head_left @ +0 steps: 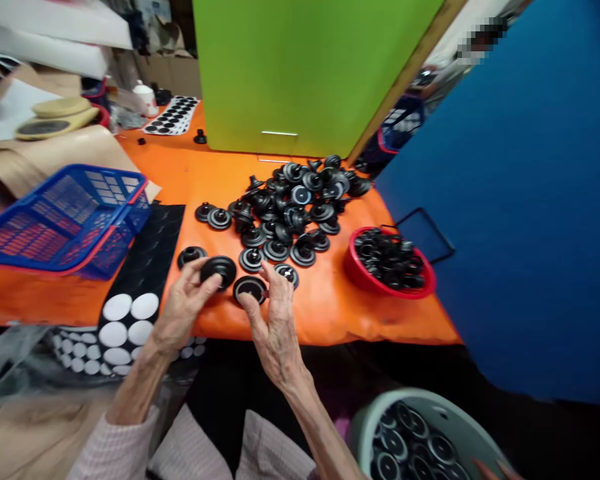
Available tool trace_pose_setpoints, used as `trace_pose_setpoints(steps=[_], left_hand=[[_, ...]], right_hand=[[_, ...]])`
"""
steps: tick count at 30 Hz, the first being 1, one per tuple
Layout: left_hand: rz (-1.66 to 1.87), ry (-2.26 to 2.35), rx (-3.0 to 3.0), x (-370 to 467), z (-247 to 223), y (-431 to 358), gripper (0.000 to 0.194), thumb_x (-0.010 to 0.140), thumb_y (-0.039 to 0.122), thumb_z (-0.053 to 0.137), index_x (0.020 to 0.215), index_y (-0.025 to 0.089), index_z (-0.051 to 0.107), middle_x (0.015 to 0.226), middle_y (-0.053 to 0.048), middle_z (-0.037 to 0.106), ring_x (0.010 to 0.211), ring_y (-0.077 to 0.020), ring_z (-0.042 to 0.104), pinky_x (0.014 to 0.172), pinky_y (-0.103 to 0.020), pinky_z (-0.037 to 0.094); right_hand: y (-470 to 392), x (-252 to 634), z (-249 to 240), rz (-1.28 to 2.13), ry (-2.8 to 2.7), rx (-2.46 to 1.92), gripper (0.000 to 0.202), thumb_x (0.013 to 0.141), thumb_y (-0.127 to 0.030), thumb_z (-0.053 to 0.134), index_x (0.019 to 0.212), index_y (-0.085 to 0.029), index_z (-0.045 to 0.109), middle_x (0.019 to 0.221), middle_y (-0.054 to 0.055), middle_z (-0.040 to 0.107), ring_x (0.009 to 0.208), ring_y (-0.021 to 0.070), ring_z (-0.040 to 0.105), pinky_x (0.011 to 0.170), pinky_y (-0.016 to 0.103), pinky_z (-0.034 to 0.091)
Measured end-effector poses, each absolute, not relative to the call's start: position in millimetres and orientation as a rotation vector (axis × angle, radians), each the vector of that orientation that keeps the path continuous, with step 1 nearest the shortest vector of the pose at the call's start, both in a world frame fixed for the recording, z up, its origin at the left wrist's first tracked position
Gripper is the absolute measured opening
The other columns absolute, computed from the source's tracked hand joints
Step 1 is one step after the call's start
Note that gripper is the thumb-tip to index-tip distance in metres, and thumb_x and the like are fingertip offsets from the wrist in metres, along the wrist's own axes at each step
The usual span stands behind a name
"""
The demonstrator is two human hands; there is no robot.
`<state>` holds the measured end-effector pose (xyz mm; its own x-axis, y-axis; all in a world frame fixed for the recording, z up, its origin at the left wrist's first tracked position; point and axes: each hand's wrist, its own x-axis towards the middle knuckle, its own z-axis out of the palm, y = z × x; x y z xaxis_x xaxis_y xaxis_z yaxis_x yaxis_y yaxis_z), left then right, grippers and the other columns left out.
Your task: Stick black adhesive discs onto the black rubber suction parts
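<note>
My left hand [187, 303] pinches a black round stepped disc [219, 270] between thumb and fingers, just above the table's front part. Beside it, my right hand [279, 327] has its thumb and fingers at the edges of a second black disc [250, 288], which turns a ringed face upward. Single black discs lie near both hands, one [191, 255] behind my left hand and another [287, 274] behind my right fingers. Farther back spreads a heap of similar black discs with short stems [285, 207].
An orange-covered table [320, 313] bears a red bowl [353, 270] of small black parts. A blue basket [100, 233] and a black strip with white circles [145, 253] are left. Green [310, 67] and blue panels [520, 233] border it. Another person's fingers [490, 470] show by a grey bucket [460, 407] of discs.
</note>
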<state>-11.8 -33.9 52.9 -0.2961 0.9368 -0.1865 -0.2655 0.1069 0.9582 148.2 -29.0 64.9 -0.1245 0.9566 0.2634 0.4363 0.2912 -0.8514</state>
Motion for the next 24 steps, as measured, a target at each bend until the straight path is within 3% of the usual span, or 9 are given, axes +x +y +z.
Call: trace_pose_setpoints(steps=[4,9,11,14,17,20,24], left_hand=[[1.443,1.748,1.044,-36.0,47.8,4.0,0.057,0.073,0.044,0.071,0.12,0.017,0.056,0.107,-0.01,0.068,0.096,-0.0228,0.066,0.09,-0.038,0.051],[1.077,2.437,1.389,-30.8,68.6,9.9,0.071,0.077,0.049,0.065,0.135,0.014,0.046,0.108,-0.018,0.063,0.108,-0.0392,0.056,0.093,-0.057,0.043],[1.087,2.524,1.521,-15.6,72.4,2.2,0.054,0.08,0.042,0.062,0.125,0.013,0.055,0.11,-0.019,0.06,0.109,-0.0395,0.053,0.092,-0.057,0.043],[1.106,2.09,1.882,11.0,63.3,-13.2,0.031,0.084,0.031,0.057,0.11,0.016,0.062,0.105,-0.015,0.058,0.101,-0.0298,0.055,0.091,-0.047,0.048],[0.903,1.616,2.18,30.1,43.1,-23.4,0.043,0.083,0.02,0.058,0.125,0.024,0.056,0.127,-0.012,0.05,0.115,-0.0282,0.048,0.099,-0.046,0.046],[0.779,1.518,2.219,35.7,25.9,-20.0,0.057,0.084,0.011,0.052,0.138,0.028,0.044,0.138,-0.012,0.042,0.123,-0.0284,0.043,0.1,-0.048,0.046],[0.768,1.604,2.166,31.8,20.6,-3.8,0.047,0.085,0.021,0.057,0.132,0.023,0.053,0.137,-0.016,0.044,0.121,-0.0309,0.047,0.097,-0.047,0.047]], right_hand=[[-2.8,219.6,80.8,0.245,-1.726,-1.472,0.023,0.094,-0.035,0.045,0.105,-0.023,0.061,0.099,0.009,0.064,0.092,0.024,0.058,0.085,0.042,0.05],[47.5,313.8,77.8,-0.255,-1.877,-1.775,0.029,0.09,-0.035,0.044,0.092,-0.018,0.067,0.089,0.014,0.06,0.09,0.0305,0.053,0.086,0.052,0.043],[62.1,331.2,69.1,-0.234,-2.008,-1.788,0.032,0.089,-0.038,0.043,0.085,-0.017,0.067,0.084,0.014,0.059,0.088,0.0314,0.053,0.083,0.052,0.044],[70.9,338.9,61.1,-0.202,-2.114,-1.734,0.034,0.089,-0.037,0.039,0.076,-0.018,0.064,0.08,0.015,0.059,0.086,0.032,0.053,0.08,0.052,0.045],[69.9,338.6,65.7,-0.172,-2.088,-1.712,0.032,0.089,-0.037,0.038,0.072,-0.02,0.059,0.08,0.015,0.059,0.084,0.0314,0.052,0.079,0.052,0.044],[60.8,333.6,83.0,-0.057,-1.98,-1.721,0.027,0.087,-0.04,0.044,0.07,-0.022,0.055,0.081,0.014,0.059,0.085,0.029,0.053,0.08,0.049,0.044],[36.9,306.2,101.0,0.532,-1.88,-1.637,0.024,0.085,-0.045,0.05,0.078,-0.023,0.057,0.08,0.007,0.063,0.077,0.0213,0.057,0.072,0.037,0.046]])
